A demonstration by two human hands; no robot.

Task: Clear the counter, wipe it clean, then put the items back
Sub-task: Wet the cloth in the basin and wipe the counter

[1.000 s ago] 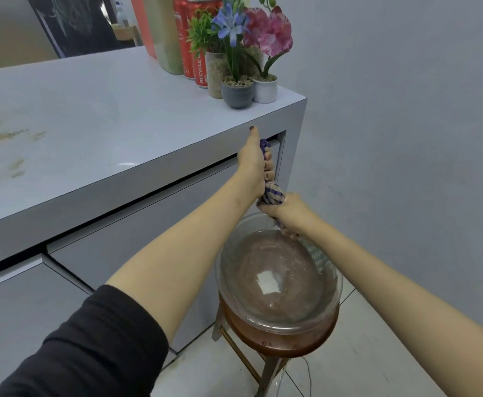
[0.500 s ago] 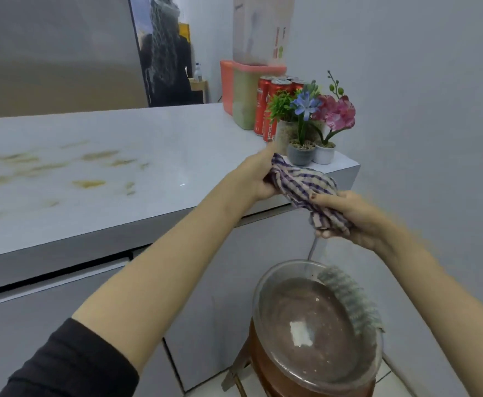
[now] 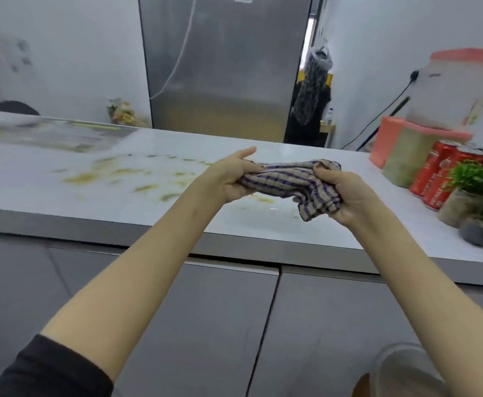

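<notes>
**Cloth lifted from the bowl to the counter**

A second ago both hands were low, twisting the cloth (image 3: pixel 286 181) over the bowl (image 3: pixel 400 365) beside the cabinet. Now they have risen, and the cloth hangs between them above the counter (image 3: pixel 48 193), while the bowl sits far below the right hand (image 3: pixel 346 193), only its rim showing at the frame's lower edge. The wringing looks finished, so the wiping step seems about to begin.

The left hand (image 3: pixel 228 179) holds one end of the cloth with its fingers curled round it and the thumb sticking up, free. The right hand clenches the other end, with a bunched fold drooping under its palm. The cloth stretches loosely from hand to hand; whether it touches the counter cannot be told.

The yellow stains (image 3: pixel 120 174) lie mostly beyond and outward of the left hand, with a few directly under the cloth. The cans (image 3: pixel 435 176), plants (image 3: pixel 475 193) and tubs (image 3: pixel 406 156) stand outward of the right hand, at the counter's end, so the stained stretch is open for wiping.
</notes>
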